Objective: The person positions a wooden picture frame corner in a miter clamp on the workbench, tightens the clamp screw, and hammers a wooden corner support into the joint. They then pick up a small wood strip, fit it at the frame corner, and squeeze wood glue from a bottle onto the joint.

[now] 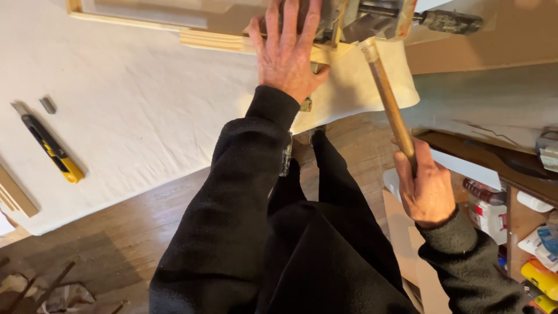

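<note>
My left hand (288,49) lies flat, fingers spread, pressing on a wooden frame bar (212,39) and a dark tool at the edge of a white canvas sheet (133,110). My right hand (427,189) grips the wooden handle of a hammer (392,107). The hammer's head reaches up to the frame corner near a metal tool (378,20) at the top. Both arms wear black sleeves.
A yellow and black utility knife (51,148) and a small grey blade piece (47,104) lie on the canvas at left. Wooden strips (14,195) sit at the left edge. Shelves at right hold bottles and containers (491,212). Below is a wooden floor (116,244).
</note>
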